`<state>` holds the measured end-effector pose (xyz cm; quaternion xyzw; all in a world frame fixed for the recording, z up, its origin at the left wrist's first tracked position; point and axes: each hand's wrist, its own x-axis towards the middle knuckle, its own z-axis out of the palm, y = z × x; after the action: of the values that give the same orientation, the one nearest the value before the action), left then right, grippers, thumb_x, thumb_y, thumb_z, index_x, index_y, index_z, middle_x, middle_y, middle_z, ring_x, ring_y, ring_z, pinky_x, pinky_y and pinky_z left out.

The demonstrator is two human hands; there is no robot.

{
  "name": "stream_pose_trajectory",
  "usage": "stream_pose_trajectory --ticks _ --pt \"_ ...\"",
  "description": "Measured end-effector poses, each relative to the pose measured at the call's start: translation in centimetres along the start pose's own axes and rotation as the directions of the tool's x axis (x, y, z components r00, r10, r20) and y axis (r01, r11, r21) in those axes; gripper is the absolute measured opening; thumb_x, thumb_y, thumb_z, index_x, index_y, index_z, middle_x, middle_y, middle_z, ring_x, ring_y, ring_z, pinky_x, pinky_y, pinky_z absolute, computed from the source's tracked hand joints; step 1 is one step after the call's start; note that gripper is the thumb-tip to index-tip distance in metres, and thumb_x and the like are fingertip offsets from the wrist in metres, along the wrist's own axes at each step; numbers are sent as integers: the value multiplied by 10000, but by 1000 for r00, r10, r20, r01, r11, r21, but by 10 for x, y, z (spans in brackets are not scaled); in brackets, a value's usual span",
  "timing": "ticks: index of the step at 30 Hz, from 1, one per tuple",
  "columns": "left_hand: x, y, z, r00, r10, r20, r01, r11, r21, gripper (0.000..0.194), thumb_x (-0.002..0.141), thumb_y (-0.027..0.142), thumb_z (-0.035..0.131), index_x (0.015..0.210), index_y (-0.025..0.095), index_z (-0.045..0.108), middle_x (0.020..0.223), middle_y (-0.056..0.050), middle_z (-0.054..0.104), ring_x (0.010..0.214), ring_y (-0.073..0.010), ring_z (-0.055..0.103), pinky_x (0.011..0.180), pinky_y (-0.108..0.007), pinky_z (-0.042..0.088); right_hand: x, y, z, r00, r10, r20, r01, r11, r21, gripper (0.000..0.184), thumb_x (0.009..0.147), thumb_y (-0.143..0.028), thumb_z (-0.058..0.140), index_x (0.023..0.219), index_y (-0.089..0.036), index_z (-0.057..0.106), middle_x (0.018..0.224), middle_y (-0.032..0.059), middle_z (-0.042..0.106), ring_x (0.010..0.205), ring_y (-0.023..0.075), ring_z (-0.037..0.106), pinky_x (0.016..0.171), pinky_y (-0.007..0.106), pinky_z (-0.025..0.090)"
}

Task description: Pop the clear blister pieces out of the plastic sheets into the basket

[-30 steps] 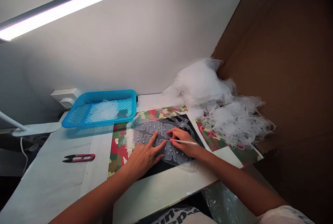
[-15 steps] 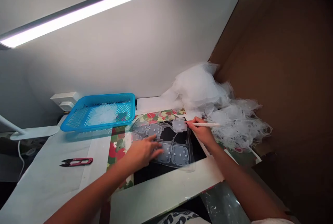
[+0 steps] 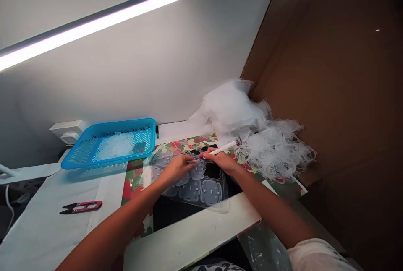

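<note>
My right hand [image 3: 220, 160] is closed around a slim white pen-shaped tool [image 3: 225, 147], its tip pointing left toward my other hand. My left hand [image 3: 178, 169] pinches the edge of a translucent rounded-square piece [image 3: 198, 170] with small raised marks. Both hands work close together over a clear moulded sheet [image 3: 211, 192] that carries several similar pieces and has cut-out openings. Under the sheet lies a black mat [image 3: 170, 214]. My fingers partly cover the piece's upper edge, and the tool's tip is hard to make out.
A blue perforated basket [image 3: 67, 162] holding translucent pieces stands at the back left. Red-handled thread snips [image 3: 81, 207] lie on the left. Piled clear sheet scraps [image 3: 273, 149] fill the back right, beside a brown cardboard panel [image 3: 330, 74]. A lamp tube [image 3: 94, 21] hangs above.
My left hand has gone from spread fingers to a pinch on a piece. The right hand has moved left with the tool, which now tilts upward. The view has shifted slightly.
</note>
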<state>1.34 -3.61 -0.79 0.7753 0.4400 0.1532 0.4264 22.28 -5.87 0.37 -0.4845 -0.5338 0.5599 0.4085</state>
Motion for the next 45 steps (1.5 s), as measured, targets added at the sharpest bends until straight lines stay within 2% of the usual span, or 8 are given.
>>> stream_pose_trajectory --ticks 5,12,21,26,29,31,33,45 --pt "-7 5 3 996 -6 -88 17 992 128 308 870 369 521 944 199 766 694 -25 670 640 -177 562 598 -246 336 10 4 1 1000 -27 12 28 984 -174 281 689 -388 672 600 -195 488 589 -58 467 589 114 403 593 263 284" --pt "-38 15 14 953 141 -268 -29 924 381 332 951 386 465 1165 347 715 911 -30 756 728 -187 638 601 -243 338 18 16 -8 982 -152 -111 81 873 -481 230 746 -344 592 614 -202 469 614 -33 537 605 130 433 570 254 286" --pt "-54 0 -1 958 19 -286 -77 978 -196 361 870 428 502 922 159 737 792 -30 707 687 -173 589 611 -239 420 18 11 -15 967 -217 -133 113 833 -542 231 766 -354 573 608 -207 491 637 -20 572 637 147 479 598 260 336" --pt "-80 -9 -29 892 -12 -451 171 934 314 375 901 405 413 683 187 627 633 -29 597 632 -188 554 592 -269 374 6 -5 4 901 -386 -199 260 846 -465 218 818 -344 567 662 -211 491 801 9 635 750 166 552 708 283 402" --pt "-93 -16 -28 911 21 -412 231 803 550 325 901 457 480 1014 244 698 925 -59 700 713 -204 629 579 -265 387 1 -7 35 929 -369 -16 332 855 -398 198 835 -312 578 673 -214 520 883 21 664 847 187 597 768 299 425" --pt "-99 -20 -21 935 68 -347 180 754 632 363 919 427 472 1224 328 643 1314 -63 602 815 -207 672 586 -262 424 2 -2 56 927 -360 106 372 844 -386 206 837 -285 583 655 -216 513 900 27 663 883 198 602 791 312 430" --pt "-103 -23 -14 961 70 -267 136 720 681 394 933 415 452 1293 372 605 1491 -45 455 840 -215 692 609 -279 467 4 6 72 911 -371 178 412 818 -402 218 825 -258 593 636 -217 493 891 30 650 876 198 594 791 319 430" --pt "-110 -20 -16 997 11 -72 50 622 781 452 975 399 370 1404 349 502 1560 -107 340 719 -285 715 525 -358 478 6 11 89 906 -388 169 419 760 -497 194 828 -221 589 663 -212 486 857 22 600 791 170 552 729 306 415"
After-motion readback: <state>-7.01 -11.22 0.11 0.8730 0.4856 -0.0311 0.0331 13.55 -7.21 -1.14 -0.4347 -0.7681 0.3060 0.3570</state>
